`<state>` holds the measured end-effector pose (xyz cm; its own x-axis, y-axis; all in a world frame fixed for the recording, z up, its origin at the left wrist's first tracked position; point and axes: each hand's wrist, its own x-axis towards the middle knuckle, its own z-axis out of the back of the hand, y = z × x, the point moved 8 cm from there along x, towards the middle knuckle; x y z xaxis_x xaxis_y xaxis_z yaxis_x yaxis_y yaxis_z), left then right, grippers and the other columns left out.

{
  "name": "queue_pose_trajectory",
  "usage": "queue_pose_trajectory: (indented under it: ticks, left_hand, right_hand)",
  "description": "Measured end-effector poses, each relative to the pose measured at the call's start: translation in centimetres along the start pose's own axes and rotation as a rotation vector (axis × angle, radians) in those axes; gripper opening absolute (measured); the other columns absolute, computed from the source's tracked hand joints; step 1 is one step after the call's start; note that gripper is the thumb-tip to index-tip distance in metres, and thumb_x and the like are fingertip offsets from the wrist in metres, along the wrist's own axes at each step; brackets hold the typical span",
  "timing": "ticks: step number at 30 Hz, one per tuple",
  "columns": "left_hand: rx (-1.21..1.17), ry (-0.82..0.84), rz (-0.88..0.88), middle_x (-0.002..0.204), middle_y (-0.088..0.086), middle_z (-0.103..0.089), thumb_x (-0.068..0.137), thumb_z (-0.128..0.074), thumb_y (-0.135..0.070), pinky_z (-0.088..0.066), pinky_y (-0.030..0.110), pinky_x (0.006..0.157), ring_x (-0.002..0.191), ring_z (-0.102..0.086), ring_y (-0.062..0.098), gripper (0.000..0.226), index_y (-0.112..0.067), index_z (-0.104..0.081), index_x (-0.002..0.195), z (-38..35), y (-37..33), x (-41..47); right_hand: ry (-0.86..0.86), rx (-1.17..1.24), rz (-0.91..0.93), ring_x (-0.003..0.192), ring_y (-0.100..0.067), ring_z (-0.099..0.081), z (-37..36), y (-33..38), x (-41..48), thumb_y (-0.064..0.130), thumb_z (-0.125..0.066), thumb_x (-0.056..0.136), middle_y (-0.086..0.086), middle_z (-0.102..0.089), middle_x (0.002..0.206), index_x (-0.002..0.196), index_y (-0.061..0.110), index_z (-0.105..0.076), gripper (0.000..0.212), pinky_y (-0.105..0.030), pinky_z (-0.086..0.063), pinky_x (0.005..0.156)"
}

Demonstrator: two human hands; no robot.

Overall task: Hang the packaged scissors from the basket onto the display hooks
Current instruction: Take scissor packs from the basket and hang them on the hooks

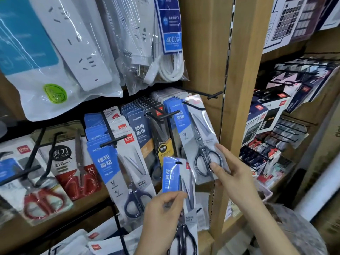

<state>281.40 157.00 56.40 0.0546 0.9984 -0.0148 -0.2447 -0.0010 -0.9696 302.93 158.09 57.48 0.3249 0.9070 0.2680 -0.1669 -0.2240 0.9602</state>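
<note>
My right hand [231,173] pinches the lower edge of a blue-and-clear scissors pack [199,138] whose top hole sits on a black display hook [195,105]; the pack tilts to the right. My left hand [163,212] grips a second packaged scissors [176,183] by its middle, held upright below and left of the hung pack, its hang hole free. Behind the hung pack, more blue scissors packs [171,103] fill the same hook. No basket is in view.
Further hooks to the left carry blue-handled scissors [125,168], dark packs [141,133] and red-handled scissors [60,168]. Bagged power strips [73,52] hang above. An empty hook [211,95] juts out beside the wooden upright [241,89]. Boxed goods fill the shelves at right.
</note>
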Motion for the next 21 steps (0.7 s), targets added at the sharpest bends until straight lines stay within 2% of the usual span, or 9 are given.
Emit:
queue_pose_trajectory:
  ticks: [3,5,8,11,13,14,17,19,21]
  left_hand:
    - [-0.004,-0.045,0.032,0.073,-0.004,-0.074,0.088,-0.065,0.002,-0.044,0.005,0.057,0.056,-0.061,-0.005,0.045,-0.034,-0.078,0.063,1.8,0.6,-0.8]
    - [-0.011,-0.054,0.060,0.070,-0.013,-0.073,0.089,-0.058,0.010,-0.041,0.007,0.050,0.049,-0.054,-0.005,0.053,-0.033,-0.079,0.065,2.7,0.8,-1.4]
    - [-0.030,-0.057,0.060,0.067,-0.021,-0.071,0.091,-0.054,0.012,-0.037,0.010,0.045,0.043,-0.048,-0.004,0.054,-0.030,-0.079,0.069,3.6,0.5,-2.0]
    - [-0.047,-0.048,0.017,0.075,-0.029,-0.070,0.091,-0.054,0.013,-0.040,0.006,0.050,0.049,-0.052,-0.008,0.055,-0.035,-0.078,0.080,3.9,-0.6,-2.2]
    - [-0.078,-0.051,-0.022,0.091,-0.033,-0.069,0.089,-0.055,0.014,-0.043,0.003,0.059,0.063,-0.058,-0.013,0.056,-0.039,-0.076,0.090,4.0,-1.3,-2.0]
    - [-0.086,-0.052,-0.032,0.096,-0.034,-0.068,0.089,-0.056,0.013,-0.044,0.003,0.062,0.066,-0.059,-0.013,0.056,-0.040,-0.075,0.095,4.0,-1.5,-1.9]
    - [-0.130,-0.050,-0.071,0.099,-0.033,-0.069,0.089,-0.057,0.013,-0.045,0.003,0.064,0.067,-0.059,-0.012,0.055,-0.038,-0.067,0.109,3.4,-1.9,-1.6]
    - [-0.182,-0.072,-0.096,0.107,-0.030,-0.069,0.089,-0.057,0.015,-0.048,0.006,0.070,0.082,-0.063,-0.015,0.062,-0.039,-0.060,0.118,2.8,-2.2,-1.2]
    - [-0.237,-0.065,-0.098,0.104,-0.020,-0.073,0.089,-0.055,0.016,-0.053,0.014,0.073,0.086,-0.067,-0.006,0.071,-0.043,-0.048,0.127,1.8,-2.4,-0.7]
  right_hand:
    - [-0.015,-0.114,0.008,0.104,-0.017,-0.064,-1.0,-1.7,2.0,0.025,-0.067,0.092,0.026,-0.055,0.136,0.127,0.060,-0.050,0.052,-0.051,-0.054,0.096]
    - [0.004,-0.183,0.012,0.109,-0.024,-0.067,-2.0,-2.2,3.0,0.030,-0.065,0.093,0.025,-0.057,0.135,0.132,0.060,-0.046,0.053,-0.049,-0.054,0.095]
    - [0.111,-0.388,-0.022,0.094,-0.028,-0.067,-3.8,-2.6,3.6,0.033,-0.060,0.096,-0.005,-0.068,0.121,0.145,0.058,-0.024,0.066,-0.039,-0.053,0.084]
    - [0.164,-0.415,-0.103,0.111,-0.011,-0.048,-4.0,-3.0,2.0,0.041,-0.055,0.097,0.003,-0.049,0.129,0.149,0.055,-0.004,0.075,-0.031,-0.040,0.095]
    - [0.193,-0.286,-0.200,0.129,-0.006,-0.043,-3.3,-3.2,-0.3,0.050,-0.053,0.094,0.012,-0.039,0.145,0.150,0.049,-0.016,0.068,-0.029,-0.037,0.105]
    - [0.258,-0.175,-0.290,0.129,-0.006,-0.049,-3.2,-3.7,-2.1,0.054,-0.053,0.089,0.012,-0.044,0.147,0.146,0.046,-0.029,0.063,-0.026,-0.042,0.103]
    - [0.522,0.173,-0.551,0.103,-0.013,-0.070,-4.6,-3.5,-8.4,0.061,-0.063,0.073,0.004,-0.075,0.111,0.119,0.031,-0.070,0.056,-0.024,-0.055,0.078]
    - [0.561,0.223,-0.540,0.101,0.000,-0.068,-5.1,-3.7,-10.8,0.060,-0.075,0.071,0.014,-0.076,0.103,0.100,0.031,-0.079,0.040,-0.013,-0.051,0.081]
    - [0.512,0.295,-0.501,0.104,-0.003,-0.067,-5.3,-4.3,-11.8,0.052,-0.083,0.066,0.005,-0.076,0.108,0.097,0.030,-0.080,0.039,-0.012,-0.048,0.087]
